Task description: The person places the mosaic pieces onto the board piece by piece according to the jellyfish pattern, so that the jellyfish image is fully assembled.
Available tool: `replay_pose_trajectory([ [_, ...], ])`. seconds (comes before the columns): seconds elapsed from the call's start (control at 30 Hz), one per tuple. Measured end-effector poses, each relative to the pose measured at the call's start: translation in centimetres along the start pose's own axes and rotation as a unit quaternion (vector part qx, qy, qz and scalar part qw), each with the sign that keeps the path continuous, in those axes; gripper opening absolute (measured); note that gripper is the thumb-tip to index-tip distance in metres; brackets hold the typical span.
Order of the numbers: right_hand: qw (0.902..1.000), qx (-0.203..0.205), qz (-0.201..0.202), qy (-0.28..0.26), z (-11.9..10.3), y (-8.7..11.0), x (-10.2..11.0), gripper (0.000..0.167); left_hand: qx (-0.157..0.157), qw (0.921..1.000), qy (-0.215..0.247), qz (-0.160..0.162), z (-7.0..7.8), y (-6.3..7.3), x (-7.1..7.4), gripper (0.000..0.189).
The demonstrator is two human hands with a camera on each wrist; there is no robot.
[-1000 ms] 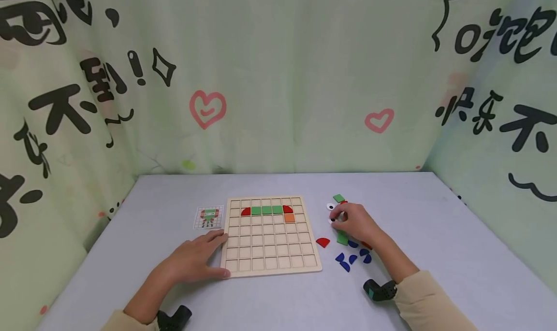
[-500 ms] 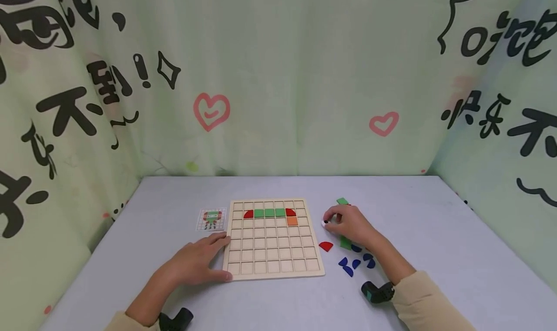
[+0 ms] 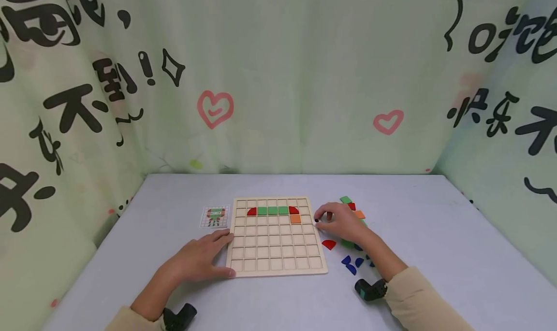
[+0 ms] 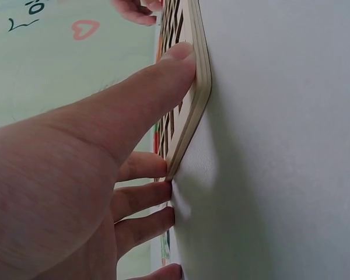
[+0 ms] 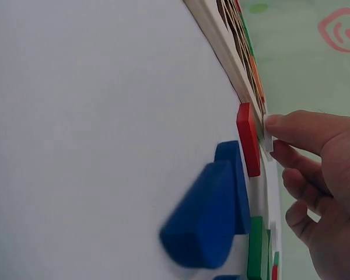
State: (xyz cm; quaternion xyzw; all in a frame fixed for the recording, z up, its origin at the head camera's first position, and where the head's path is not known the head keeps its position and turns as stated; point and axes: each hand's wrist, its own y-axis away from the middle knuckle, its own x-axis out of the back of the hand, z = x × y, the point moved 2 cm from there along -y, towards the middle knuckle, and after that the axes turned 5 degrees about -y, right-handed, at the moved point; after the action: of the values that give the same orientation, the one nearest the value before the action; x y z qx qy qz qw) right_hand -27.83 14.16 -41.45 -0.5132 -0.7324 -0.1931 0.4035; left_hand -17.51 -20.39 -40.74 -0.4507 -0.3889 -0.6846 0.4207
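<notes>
A wooden grid board (image 3: pixel 276 250) lies on the table, with a row of red and green pieces (image 3: pixel 272 210) and an orange square (image 3: pixel 295 219) in its upper cells. My left hand (image 3: pixel 196 259) rests at the board's left side, thumb on the rim by the near corner and fingertips along the edge. Between thumb and fingertips, my right hand (image 3: pixel 341 222) pinches a small white eye piece (image 5: pixel 269 140) with a black dot, just at the board's right edge. A red quarter-round piece (image 3: pixel 329 244) lies below that hand.
Left of the board lies a picture card (image 3: pixel 215 216) with a robot-like figure. Several blue pieces (image 3: pixel 350 269) are scattered at the right. Beyond the right hand are a green piece (image 3: pixel 345 199), a red one (image 3: pixel 351 206) and an orange one (image 3: pixel 359 214). Patterned curtains enclose the table.
My right hand has moved left from the loose pieces to the board's right edge, carrying the white eye piece. The left hand has stayed at the board's side.
</notes>
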Motion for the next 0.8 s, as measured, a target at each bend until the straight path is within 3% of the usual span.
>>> replay_pose_trajectory([
  [0.33, 0.9997, -0.015, -0.006, -0.020, -0.8, -0.9, -0.9, 0.013, 0.002, 1.0000, -0.002, -0.003, 0.0, -0.3, 0.0, 0.088],
  [0.8, 0.9986, 0.009, 0.000, -0.053, -2.1, -1.9, -2.2, 0.006, 0.007, 0.9999, 0.005, -0.006, 0.0, 0.0, 0.2, 0.087],
])
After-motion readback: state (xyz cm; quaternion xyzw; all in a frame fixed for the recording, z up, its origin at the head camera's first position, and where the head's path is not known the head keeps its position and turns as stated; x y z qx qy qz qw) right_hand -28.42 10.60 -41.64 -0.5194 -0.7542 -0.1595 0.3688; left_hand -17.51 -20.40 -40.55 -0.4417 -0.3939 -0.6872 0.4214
